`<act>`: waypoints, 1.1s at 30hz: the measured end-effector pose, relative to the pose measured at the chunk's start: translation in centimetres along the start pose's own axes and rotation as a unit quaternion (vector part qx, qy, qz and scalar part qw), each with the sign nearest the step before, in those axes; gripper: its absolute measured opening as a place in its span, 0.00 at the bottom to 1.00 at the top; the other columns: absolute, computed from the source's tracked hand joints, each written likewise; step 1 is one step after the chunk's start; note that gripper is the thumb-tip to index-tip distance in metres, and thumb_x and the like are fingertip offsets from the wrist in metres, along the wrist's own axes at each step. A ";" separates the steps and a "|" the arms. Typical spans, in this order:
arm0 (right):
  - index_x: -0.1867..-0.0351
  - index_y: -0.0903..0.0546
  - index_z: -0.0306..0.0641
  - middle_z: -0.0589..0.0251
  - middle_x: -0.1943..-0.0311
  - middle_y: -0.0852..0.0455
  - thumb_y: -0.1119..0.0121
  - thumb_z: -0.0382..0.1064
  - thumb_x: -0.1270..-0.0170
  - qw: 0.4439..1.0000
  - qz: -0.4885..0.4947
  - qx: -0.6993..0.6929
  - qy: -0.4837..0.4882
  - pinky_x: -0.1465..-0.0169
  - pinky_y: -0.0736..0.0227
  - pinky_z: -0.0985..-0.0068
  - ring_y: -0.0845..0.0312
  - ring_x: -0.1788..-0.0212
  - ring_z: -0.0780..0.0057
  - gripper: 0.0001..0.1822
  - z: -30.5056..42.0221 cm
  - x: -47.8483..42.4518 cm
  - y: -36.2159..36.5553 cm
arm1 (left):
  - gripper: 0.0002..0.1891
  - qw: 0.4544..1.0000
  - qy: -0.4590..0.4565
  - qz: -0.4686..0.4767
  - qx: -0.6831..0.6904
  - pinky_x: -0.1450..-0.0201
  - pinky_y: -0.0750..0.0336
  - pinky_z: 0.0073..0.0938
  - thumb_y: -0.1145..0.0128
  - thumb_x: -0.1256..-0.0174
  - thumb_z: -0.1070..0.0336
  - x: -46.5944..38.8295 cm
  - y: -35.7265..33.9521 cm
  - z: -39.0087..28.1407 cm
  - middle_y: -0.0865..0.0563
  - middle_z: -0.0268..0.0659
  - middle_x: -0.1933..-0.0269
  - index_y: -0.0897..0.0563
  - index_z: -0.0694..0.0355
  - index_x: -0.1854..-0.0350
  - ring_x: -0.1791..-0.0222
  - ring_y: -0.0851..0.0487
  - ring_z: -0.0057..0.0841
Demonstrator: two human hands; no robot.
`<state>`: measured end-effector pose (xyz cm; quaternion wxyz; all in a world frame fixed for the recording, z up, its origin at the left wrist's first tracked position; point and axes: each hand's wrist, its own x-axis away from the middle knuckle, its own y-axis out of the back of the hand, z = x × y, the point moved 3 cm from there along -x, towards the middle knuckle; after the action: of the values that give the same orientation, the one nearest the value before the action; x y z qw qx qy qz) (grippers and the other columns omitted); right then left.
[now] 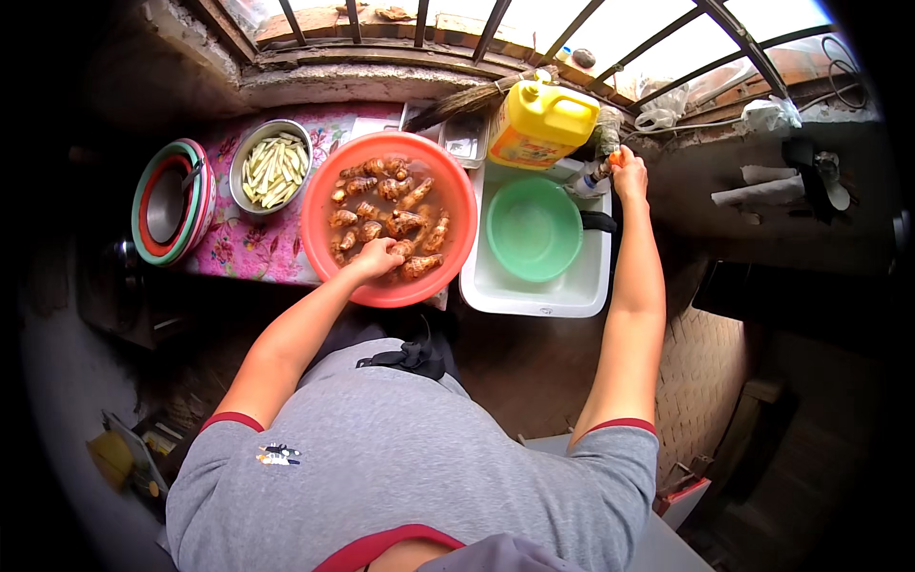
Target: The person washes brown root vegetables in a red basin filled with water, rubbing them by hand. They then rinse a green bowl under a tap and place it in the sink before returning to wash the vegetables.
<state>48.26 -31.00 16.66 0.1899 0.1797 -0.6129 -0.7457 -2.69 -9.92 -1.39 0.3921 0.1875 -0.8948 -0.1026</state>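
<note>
A red plastic basin holds murky water with several brown, knobbly root vegetables. My left hand reaches over its near rim, the fingertips on one of the roots; whether they grip it is hard to see. My right hand is closed on the orange handle of a faucet at the sink's back right corner. Below the faucet is a white sink, with a green plastic basin standing in it. A steel bowl of pale cut strips stands left of the red basin.
Stacked basins stand at the left end of the floral tablecloth. Behind the sink are a yellow plastic jug, a clear container and a straw brush. A barred window runs along the back. A black strap or cloth crosses the sink's right rim.
</note>
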 end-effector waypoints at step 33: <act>0.45 0.25 0.40 0.66 0.70 0.21 0.41 0.49 0.27 0.696 0.344 -0.630 -0.037 0.73 0.28 0.78 0.27 0.77 0.80 0.18 28.0 28.6 -18.3 | 0.13 0.891 -0.045 0.054 0.449 0.68 0.30 0.18 0.55 0.20 0.55 6.7 -1.9 -6.2 0.22 0.28 0.65 0.25 0.56 0.46 0.69 0.27 0.15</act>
<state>8.44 -18.48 2.88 0.4790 -0.2326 -0.0256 -0.8460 -1.79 -14.63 6.58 0.2309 0.2903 -0.8707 0.3229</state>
